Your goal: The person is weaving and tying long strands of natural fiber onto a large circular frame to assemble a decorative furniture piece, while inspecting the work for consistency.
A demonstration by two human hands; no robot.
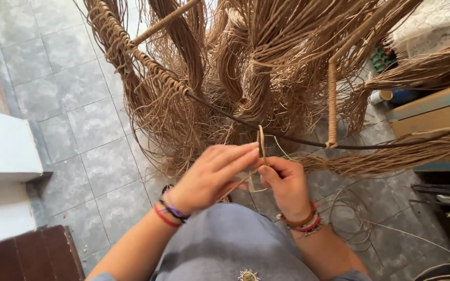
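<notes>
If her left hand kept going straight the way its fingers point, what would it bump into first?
The left hand points up and right, so it would probably first meet the looped tan cord, then the dark frame rod behind it, though depth is unclear.

Soft even daylight, faint shadows, sharp centre, wide-angle bending at edges.
</notes>
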